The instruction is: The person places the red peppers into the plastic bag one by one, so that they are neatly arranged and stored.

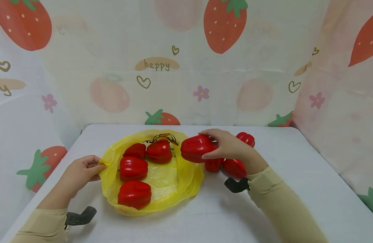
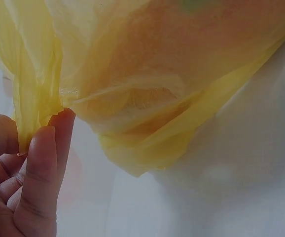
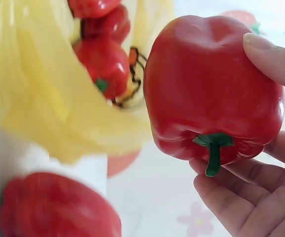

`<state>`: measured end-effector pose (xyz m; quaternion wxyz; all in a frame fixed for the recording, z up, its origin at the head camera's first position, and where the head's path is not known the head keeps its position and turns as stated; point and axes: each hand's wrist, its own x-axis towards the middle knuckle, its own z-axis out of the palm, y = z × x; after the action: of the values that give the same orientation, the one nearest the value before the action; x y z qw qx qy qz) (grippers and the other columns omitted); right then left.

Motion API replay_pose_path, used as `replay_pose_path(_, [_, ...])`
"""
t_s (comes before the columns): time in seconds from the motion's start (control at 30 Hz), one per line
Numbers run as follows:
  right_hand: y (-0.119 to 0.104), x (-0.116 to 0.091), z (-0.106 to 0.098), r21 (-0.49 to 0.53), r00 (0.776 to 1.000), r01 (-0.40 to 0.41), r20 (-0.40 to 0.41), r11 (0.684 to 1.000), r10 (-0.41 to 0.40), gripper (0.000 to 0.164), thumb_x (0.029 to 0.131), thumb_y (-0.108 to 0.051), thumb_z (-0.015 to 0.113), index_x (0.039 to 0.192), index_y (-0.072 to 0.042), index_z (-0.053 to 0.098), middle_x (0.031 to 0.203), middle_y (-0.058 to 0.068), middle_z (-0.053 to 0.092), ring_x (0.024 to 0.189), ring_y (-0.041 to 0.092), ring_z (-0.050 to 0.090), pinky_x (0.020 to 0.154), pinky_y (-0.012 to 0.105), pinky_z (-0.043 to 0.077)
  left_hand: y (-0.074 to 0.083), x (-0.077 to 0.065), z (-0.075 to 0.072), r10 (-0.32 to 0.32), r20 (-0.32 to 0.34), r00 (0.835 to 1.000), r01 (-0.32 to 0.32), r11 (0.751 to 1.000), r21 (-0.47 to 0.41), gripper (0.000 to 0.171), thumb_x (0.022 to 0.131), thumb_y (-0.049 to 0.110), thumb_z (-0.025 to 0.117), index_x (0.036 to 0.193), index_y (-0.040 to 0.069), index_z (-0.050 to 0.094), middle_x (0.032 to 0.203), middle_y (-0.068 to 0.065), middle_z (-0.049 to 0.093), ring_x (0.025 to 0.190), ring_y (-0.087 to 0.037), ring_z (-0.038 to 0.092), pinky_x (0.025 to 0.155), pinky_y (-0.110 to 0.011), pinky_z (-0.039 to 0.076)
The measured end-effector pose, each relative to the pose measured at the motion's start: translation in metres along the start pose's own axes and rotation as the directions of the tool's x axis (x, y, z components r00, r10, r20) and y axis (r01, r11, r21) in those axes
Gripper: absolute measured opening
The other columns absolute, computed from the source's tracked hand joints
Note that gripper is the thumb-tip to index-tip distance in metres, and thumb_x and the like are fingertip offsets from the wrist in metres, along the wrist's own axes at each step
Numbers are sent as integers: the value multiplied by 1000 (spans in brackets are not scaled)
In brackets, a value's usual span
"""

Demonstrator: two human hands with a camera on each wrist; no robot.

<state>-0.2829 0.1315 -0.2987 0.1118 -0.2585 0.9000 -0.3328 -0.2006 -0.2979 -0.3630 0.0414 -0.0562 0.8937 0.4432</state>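
The red pepper (image 1: 196,149) I see gripped in the right hand (image 1: 227,145) is at the right rim of the yellow bag (image 1: 186,175), while the left hand (image 1: 83,170) pinches the opposite edge. Four peppers (image 1: 133,168) lie inside; on the table (image 1: 305,168) outside I make out perhaps three more, partly hidden.

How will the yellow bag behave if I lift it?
The yellow bag will probably flop, since its thin material is wrinkled. It may sag unevenly, as most of the red peppers inside sit along one side. It could also stretch where the left hand pinches its edge.
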Motion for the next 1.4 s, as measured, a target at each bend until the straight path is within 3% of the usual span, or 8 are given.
replay_pose_path(0.27, [-20,23,27,5,991,115,61,993,-115,69,69,-31,79,129,-21,46,121,-5,51,108,15,48,82,32,51,0,0,0,1,-1,1000,-1,1000,7,39,90,33,56,111,1,55,104,-13,62,81,-17,61,73,-29,55])
replay_pose_path(0.43, [-31,33,41,-37,985,134,115,990,-129,67,71,-33,78,129,-21,47,120,-6,50,107,13,47,77,26,52,0,0,1,-4,0,1000,4,1000,11,39,90,33,56,112,1,55,105,-14,61,81,-17,61,73,-29,55])
replay_pose_path(0.9, [-48,53,57,-97,975,182,149,979,-166,66,71,-37,77,128,-20,47,118,-7,52,105,11,47,77,23,50,-1,0,2,-14,-2,1000,14,1000,8,38,90,32,56,112,1,55,106,-14,60,80,-17,60,73,-29,55])
replay_pose_path(1.4, [-39,66,78,-77,979,55,200,996,-38,70,68,-36,79,130,-25,48,122,-5,50,109,15,44,75,26,51,-1,-1,2,-7,-7,1000,7,1000,12,38,90,32,57,111,1,55,106,-15,60,81,-17,60,73,-30,55])
